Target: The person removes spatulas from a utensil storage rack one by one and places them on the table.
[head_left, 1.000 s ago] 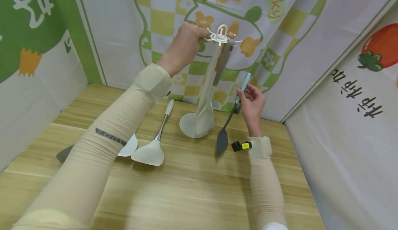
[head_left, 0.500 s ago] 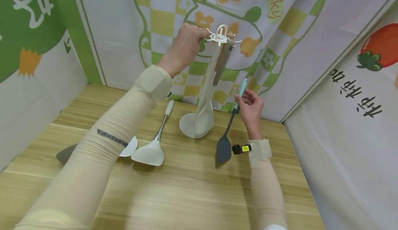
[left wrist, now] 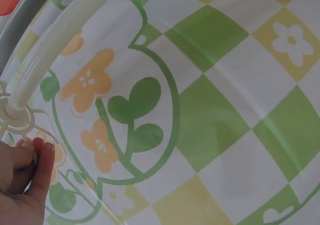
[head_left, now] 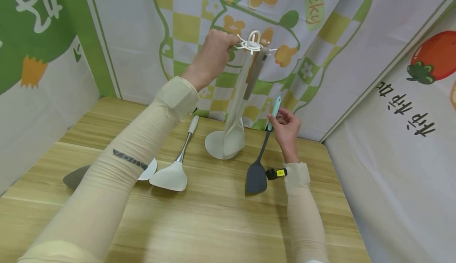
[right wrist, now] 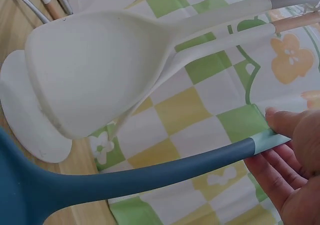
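My right hand [head_left: 287, 130] pinches the mint-green handle of a dark grey turner [head_left: 256, 178] between thumb and fingers. Its blade points down toward the table, and the right wrist view shows the long neck [right wrist: 150, 182]. Up at the top of a cream utensil stand [head_left: 213, 144], my left hand [head_left: 213, 55] pinches one hook of the hook ring [head_left: 253, 45]; the left wrist view shows thumb and fingertips [left wrist: 46, 152] together at that hook. A white turner [right wrist: 100, 70] hangs on the stand's right side, beside another utensil with a wooden-coloured handle [right wrist: 297, 22].
On the wooden table [head_left: 199, 223], left of the stand, lies a white turner [head_left: 171, 177] with a metal neck. A white utensil [head_left: 149, 171] and a grey one [head_left: 76, 178] lie partly under my left sleeve in view. A patterned curtain [head_left: 185, 25] hangs close behind.
My right hand has moved down and slightly left with the dark turner, whose blade is now lower and turned broader to view. The left hand stays at the hook ring.
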A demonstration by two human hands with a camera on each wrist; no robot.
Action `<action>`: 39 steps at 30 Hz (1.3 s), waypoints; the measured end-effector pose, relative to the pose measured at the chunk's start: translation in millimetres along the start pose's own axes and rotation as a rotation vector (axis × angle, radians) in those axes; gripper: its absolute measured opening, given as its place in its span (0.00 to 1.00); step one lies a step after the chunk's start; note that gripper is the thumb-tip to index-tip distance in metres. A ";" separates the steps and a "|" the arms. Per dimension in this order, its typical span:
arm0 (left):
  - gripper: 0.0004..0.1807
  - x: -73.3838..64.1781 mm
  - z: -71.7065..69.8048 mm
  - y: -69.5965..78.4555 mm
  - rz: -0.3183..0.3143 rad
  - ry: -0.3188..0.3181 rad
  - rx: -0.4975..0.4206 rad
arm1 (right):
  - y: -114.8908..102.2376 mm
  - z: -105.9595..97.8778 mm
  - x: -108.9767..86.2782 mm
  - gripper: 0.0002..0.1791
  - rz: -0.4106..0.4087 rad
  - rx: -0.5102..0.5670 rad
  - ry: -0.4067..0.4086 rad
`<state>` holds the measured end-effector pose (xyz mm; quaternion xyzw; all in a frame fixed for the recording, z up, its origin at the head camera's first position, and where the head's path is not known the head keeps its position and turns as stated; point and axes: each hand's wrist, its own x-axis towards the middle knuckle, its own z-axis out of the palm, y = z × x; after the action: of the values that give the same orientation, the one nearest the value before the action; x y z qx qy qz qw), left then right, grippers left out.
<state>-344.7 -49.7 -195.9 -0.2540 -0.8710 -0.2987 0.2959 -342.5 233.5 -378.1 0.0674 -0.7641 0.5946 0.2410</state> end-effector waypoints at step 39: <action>0.15 -2.4 -2.2 3.5 -0.040 -0.032 0.013 | 39.7 8.7 -7.9 0.23 0.128 -0.108 -0.075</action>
<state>-340.0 -49.4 -194.7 -0.2393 -0.8825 -0.2948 0.2774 -353.6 235.2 -418.0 0.0275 -0.8062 0.5640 0.1767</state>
